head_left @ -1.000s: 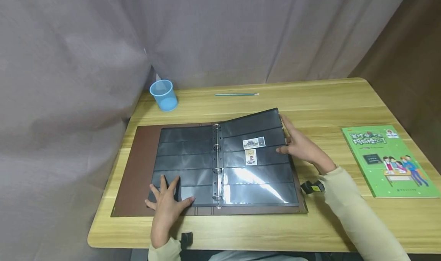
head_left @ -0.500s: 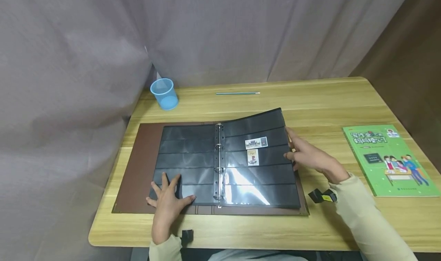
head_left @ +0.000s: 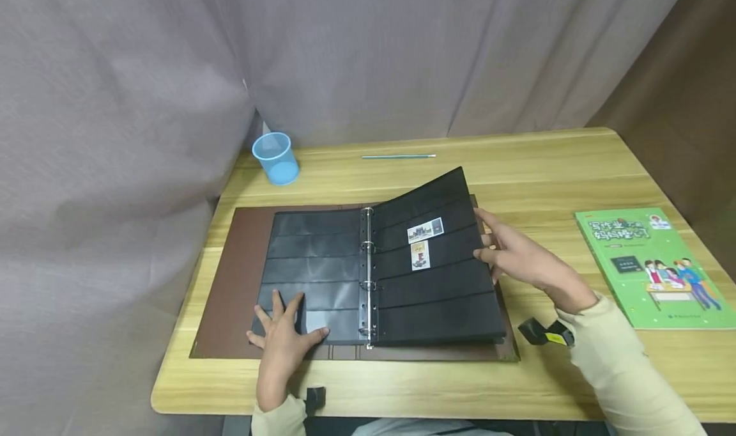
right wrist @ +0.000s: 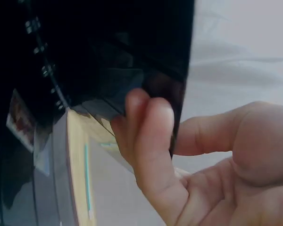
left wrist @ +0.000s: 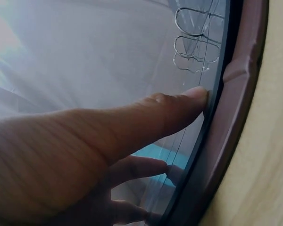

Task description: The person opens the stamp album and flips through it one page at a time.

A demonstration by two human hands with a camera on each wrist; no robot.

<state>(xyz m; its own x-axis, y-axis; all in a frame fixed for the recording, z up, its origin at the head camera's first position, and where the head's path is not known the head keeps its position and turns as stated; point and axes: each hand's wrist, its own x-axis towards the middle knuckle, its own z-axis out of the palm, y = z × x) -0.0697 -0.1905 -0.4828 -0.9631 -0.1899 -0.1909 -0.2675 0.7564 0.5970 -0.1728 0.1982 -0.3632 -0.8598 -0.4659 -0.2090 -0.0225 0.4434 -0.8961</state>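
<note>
Head view: the right hand (head_left: 520, 257) has lifted the outer edge of the black stamp page (head_left: 437, 263) higher than it stood half a second ago, so the sheet now tilts up steeply from the ring spine (head_left: 368, 276) and the glare that lay across its lower pockets is gone; its fingers pinch that edge, thumb on the near face. Two stamps (head_left: 422, 241) sit in the upper pockets of the raised page. The left hand (head_left: 284, 330) has not shifted: it lies flat, fingers spread, on the lower corner of the left-hand pages of the brown album (head_left: 230, 282), which lies open on the desk (head_left: 546, 167). Judging by the steeper tilt, a page turn toward the left is under way and about a third done, with the left hand steadying the album. A blue cup (head_left: 276, 158), a pencil (head_left: 398, 156) and a green book (head_left: 652, 266) lie well apart from the album. Left wrist view: the thumb (left wrist: 170, 110) is stretched out and pressed on the clear pocket sheet (left wrist: 85, 56) near the brown cover edge (left wrist: 240, 75), the other fingers relaxed below; the metal rings (left wrist: 193, 35) show beyond. Right wrist view: fingertips (right wrist: 148, 125) curl over the dark page's edge with the thumb (right wrist: 212, 132) behind it, pinching the sheet.
</note>
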